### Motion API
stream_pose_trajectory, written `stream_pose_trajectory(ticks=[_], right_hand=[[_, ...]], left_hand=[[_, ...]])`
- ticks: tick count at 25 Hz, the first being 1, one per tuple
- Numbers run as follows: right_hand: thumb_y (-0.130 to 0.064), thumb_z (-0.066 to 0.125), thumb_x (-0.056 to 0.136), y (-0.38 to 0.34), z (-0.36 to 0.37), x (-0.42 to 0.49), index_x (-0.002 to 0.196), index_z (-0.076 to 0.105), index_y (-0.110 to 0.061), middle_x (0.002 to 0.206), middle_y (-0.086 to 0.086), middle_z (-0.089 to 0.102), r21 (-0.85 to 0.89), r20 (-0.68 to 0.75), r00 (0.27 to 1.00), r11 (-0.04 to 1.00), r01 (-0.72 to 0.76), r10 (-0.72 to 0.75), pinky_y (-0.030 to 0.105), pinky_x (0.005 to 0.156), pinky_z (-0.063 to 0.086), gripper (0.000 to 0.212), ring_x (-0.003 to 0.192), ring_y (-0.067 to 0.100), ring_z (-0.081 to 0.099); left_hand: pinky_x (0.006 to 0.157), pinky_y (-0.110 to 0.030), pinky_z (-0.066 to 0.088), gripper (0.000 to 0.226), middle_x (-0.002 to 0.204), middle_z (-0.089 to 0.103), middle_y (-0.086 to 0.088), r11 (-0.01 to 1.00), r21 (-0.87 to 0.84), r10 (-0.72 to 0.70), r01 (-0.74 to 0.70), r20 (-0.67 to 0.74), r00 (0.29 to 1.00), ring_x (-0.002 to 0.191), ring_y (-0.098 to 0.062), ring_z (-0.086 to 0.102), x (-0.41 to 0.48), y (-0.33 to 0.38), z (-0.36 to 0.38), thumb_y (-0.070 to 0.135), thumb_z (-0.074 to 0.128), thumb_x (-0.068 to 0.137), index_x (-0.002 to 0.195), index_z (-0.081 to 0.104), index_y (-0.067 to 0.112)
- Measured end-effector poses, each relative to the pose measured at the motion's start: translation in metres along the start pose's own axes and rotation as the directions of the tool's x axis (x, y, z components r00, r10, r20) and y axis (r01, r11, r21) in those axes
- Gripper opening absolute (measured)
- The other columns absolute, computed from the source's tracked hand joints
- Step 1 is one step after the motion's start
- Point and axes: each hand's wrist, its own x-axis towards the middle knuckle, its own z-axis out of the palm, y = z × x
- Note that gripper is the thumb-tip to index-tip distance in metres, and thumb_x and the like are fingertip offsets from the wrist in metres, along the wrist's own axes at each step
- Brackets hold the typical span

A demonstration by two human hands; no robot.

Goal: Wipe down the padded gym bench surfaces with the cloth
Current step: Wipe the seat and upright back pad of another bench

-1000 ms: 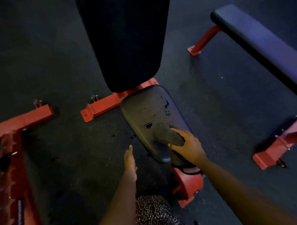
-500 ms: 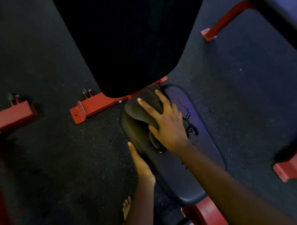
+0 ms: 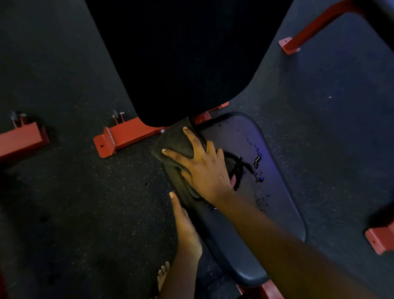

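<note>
A dark padded seat pad point(image 3: 273, 213) lies below me, wet with droplets along its right side. Above it rises the black padded backrest point(image 3: 187, 54). A dark cloth point(image 3: 175, 143) lies on the far left corner of the seat, just under the backrest. My right hand point(image 3: 203, 169) presses flat on the cloth with fingers spread. My left hand point(image 3: 186, 226) rests with straight fingers against the seat's left edge and holds nothing.
Red steel frame feet point(image 3: 123, 136) lie on the dark rubber floor left of the seat, with another red frame point(image 3: 17, 141) at far left. A second bench with red legs point(image 3: 317, 24) stands at the top right. A red foot point(image 3: 387, 233) sits at right. My bare foot point(image 3: 163, 273) is below.
My right hand has slid the cloth from the seat's near end up to its far left corner under the backrest. My left hand moved up along the seat's edge.
</note>
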Motion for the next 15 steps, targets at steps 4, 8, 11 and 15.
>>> stream_pose_trajectory(ticks=[4, 8, 11, 15], right_hand=[[-0.028, 0.063, 0.084, 0.045, -0.010, 0.003, 0.136, 0.036, -0.048, 0.153, 0.011, 0.023, 0.019, -0.003, 0.985, 0.985, -0.170, 0.170, 0.051, 0.086, 0.044, 0.062, 0.118, 0.040, 0.042], [-0.027, 0.055, 0.091, 0.107, -0.020, 0.006, 0.138, 0.031, -0.049, 0.154, 0.008, 0.014, 0.065, -0.008, 0.870, 0.868, -0.492, 0.494, 0.052, 0.096, 0.039, 0.057, 0.125, 0.038, 0.033], [-0.029, 0.052, 0.092, 0.117, -0.025, 0.007, 0.141, 0.028, -0.046, 0.153, 0.010, 0.014, 0.096, 0.033, 0.797, 0.792, -0.603, 0.603, 0.051, 0.096, 0.037, 0.057, 0.125, 0.040, 0.034], [-0.029, 0.051, 0.092, 0.083, -0.021, -0.020, 0.143, 0.025, -0.044, 0.153, 0.013, 0.014, 0.128, 0.027, 0.867, 0.858, -0.497, 0.498, 0.052, 0.099, 0.038, 0.059, 0.125, 0.040, 0.035]], left_hand=[[0.099, -0.023, 0.029, 0.061, 0.142, 0.038, 0.008, 1.000, -0.003, -0.007, 0.007, 0.070, 0.998, 0.125, -0.005, 0.036, -0.003, 0.008, 0.001, 0.056, 0.023, 0.093, 0.143, 0.029, 0.022], [0.109, -0.022, 0.015, 0.065, 0.146, 0.026, 0.016, 0.998, 0.051, -0.051, 0.046, 0.101, 0.994, 0.133, -0.001, 0.022, -0.003, 0.008, 0.000, 0.057, 0.025, 0.090, 0.146, 0.021, 0.024], [0.117, -0.033, 0.010, 0.075, 0.152, 0.022, 0.013, 0.998, 0.058, -0.045, 0.039, 0.108, 0.993, 0.141, -0.006, 0.017, -0.003, 0.007, -0.001, 0.069, 0.031, 0.084, 0.147, 0.020, 0.028], [0.117, -0.035, 0.005, 0.070, 0.156, 0.011, 0.010, 0.999, 0.039, -0.026, 0.022, 0.108, 0.994, 0.143, -0.008, 0.009, -0.010, 0.011, 0.003, 0.065, 0.025, 0.089, 0.147, 0.012, 0.029]])
